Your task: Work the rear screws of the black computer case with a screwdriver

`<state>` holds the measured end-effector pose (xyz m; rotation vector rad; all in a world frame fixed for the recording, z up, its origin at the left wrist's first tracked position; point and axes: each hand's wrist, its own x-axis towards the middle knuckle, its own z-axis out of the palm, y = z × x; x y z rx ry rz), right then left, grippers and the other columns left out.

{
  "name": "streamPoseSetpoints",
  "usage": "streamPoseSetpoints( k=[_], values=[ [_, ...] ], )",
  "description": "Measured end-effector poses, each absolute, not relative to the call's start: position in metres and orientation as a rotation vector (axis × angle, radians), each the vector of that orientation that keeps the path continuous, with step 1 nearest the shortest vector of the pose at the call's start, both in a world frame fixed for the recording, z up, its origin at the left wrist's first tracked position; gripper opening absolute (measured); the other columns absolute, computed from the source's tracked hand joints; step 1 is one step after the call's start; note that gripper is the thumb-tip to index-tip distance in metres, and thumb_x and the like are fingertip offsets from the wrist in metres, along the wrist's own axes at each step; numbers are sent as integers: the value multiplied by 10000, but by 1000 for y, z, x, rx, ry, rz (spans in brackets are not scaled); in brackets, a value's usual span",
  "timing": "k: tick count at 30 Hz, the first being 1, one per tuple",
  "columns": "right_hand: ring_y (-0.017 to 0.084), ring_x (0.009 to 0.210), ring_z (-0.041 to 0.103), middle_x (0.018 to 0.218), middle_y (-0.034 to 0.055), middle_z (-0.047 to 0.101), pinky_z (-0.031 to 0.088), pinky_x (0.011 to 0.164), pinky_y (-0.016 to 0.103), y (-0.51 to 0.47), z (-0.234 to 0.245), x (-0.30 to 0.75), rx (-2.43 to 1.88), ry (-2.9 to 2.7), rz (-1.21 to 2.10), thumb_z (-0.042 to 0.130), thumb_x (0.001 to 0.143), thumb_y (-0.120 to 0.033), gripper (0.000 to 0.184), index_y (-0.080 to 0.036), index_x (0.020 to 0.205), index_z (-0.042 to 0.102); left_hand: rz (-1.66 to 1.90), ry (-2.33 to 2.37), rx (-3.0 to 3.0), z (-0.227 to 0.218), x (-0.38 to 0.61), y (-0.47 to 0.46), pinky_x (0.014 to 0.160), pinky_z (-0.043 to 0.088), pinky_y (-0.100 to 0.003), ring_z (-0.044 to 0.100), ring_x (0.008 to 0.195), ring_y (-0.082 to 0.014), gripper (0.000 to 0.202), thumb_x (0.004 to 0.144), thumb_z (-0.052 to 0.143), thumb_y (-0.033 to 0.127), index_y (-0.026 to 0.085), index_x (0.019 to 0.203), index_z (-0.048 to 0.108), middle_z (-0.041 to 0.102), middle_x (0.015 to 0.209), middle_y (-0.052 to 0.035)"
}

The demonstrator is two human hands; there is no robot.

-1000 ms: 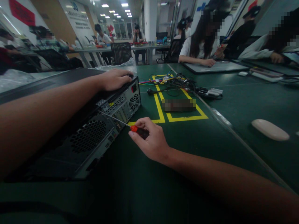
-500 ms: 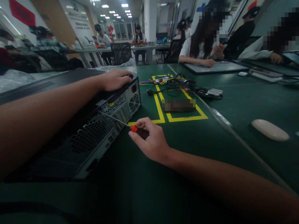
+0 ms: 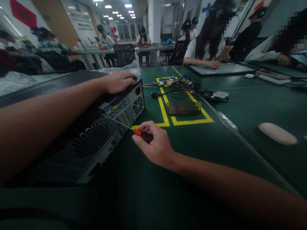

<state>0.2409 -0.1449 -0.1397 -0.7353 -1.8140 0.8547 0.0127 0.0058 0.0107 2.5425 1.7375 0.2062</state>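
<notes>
A black computer case (image 3: pixel 127 110) lies on the green table at the left, its back panel with vents and ports turned towards me. My left hand (image 3: pixel 120 81) rests on top of the case near the back edge, fingers stretched out flat over it. In my right hand (image 3: pixel 155 143) is a screwdriver (image 3: pixel 137 131) with a red and black handle, held between thumb and fingers. Its thin shaft points up and left, with the tip at the upper edge of the back panel. Whether a screw sits under the tip is too small to tell.
Yellow tape (image 3: pixel 165 115) marks the green table (image 3: pixel 206 172). A tangle of cables (image 3: pixel 189 84) and a blurred-out dark object (image 3: pixel 183 109) lie beyond my right hand. At the right is a pale oval case (image 3: pixel 277 133). Several people sit at tables around, one (image 3: pixel 206 48) across from me.
</notes>
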Motion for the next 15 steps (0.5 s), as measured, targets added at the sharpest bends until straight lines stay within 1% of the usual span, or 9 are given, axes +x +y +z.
streamPoseSetpoints(
  k=[4, 7, 10, 12, 15],
  values=[
    [188, 811, 714, 977, 13, 790, 575, 784, 347, -146, -137, 242, -744, -1815, 846, 777, 1030, -398, 173, -265, 1071, 674, 207, 1735, 2550, 10, 12, 7, 1390, 396, -475, 578, 1607, -348, 867, 1063, 325, 552, 41, 1703, 607, 607, 1777, -205],
    [188, 809, 709, 968, 13, 786, 577, 785, 349, -146, -137, 242, -741, -1813, 842, 774, 1032, -402, 170, -265, 1065, 679, 208, 1738, 2549, 10, 13, 6, 1387, 397, -469, 589, 1593, -352, 886, 1055, 325, 560, 24, 1701, 608, 616, 1760, -221],
    [190, 813, 709, 958, 12, 780, 581, 794, 354, -146, -136, 242, -749, -1815, 849, 769, 1041, -417, 176, -263, 1066, 686, 212, 1738, 2554, 10, 13, 7, 1409, 365, -462, 567, 1622, -354, 887, 1055, 329, 564, 26, 1702, 610, 612, 1768, -213],
    [194, 823, 714, 956, 12, 778, 585, 806, 358, -146, -136, 242, -749, -1821, 852, 767, 1045, -426, 181, -263, 1065, 691, 216, 1729, 2540, 9, 11, 9, 1418, 353, -474, 541, 1653, -375, 888, 1036, 366, 589, 72, 1711, 621, 609, 1780, -188],
    [197, 833, 720, 957, 15, 777, 588, 824, 362, -146, -136, 242, -729, -1822, 838, 758, 1052, -424, 176, -259, 1056, 696, 239, 1722, 2496, 7, 6, 15, 1415, 361, -511, 534, 1660, -409, 875, 977, 451, 631, 225, 1729, 639, 645, 1758, -100]
  ],
)
